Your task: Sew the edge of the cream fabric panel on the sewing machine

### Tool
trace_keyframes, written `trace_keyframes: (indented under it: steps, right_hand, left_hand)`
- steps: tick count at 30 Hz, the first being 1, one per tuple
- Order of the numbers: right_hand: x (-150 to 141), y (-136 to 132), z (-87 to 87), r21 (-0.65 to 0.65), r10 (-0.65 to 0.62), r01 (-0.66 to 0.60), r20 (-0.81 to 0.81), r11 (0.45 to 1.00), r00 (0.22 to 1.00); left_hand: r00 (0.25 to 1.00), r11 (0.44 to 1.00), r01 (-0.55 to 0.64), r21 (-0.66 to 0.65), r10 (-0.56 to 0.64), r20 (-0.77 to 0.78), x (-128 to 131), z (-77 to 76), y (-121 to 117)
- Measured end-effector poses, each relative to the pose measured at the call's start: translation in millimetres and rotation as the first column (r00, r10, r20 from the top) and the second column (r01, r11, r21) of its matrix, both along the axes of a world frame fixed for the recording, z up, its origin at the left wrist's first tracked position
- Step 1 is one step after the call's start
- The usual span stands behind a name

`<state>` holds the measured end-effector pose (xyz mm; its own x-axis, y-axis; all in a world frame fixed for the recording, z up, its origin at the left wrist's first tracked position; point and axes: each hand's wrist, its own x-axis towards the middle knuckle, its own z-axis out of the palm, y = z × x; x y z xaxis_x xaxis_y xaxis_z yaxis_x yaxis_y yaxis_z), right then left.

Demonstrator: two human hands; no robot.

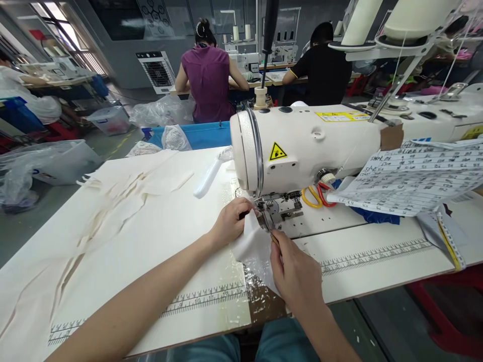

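Note:
A piece of white cloth (253, 244) lies at the needle area of a white sewing machine (298, 146), hanging toward the table's front edge. My left hand (234, 218) is closed on its upper left part, fingertips close to the presser foot (260, 203). On the other side, my right hand (298, 266) is wrapped round a slim metal tool (266, 221), perhaps thread snips. Its tip points up at the cloth by the presser foot. The tool's handle is mostly hidden in my fingers.
Cut cream cloth strips (113, 201) spread over the white table (166, 226). Behind the machine's needle area are orange-and-red-handled scissors (312, 197). Handwritten paper sheets (411, 176) and a tape measure (449, 244) lie right. Two people sit working beyond a blue cloth bin (209, 136).

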<state>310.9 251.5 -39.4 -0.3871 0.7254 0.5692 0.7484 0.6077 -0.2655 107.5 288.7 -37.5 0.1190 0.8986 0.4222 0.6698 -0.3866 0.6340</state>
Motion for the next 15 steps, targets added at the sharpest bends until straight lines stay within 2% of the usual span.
trace_keyframes:
  steps: [15]
  right_hand:
    - [0.1, 0.2, -1.6, -0.008, 0.015, -0.015, 0.018, 1.000, 1.000]
  left_hand:
    - [0.997, 1.000, 0.018, 0.020, -0.016, -0.077, -1.8, 0.7, 1.5]
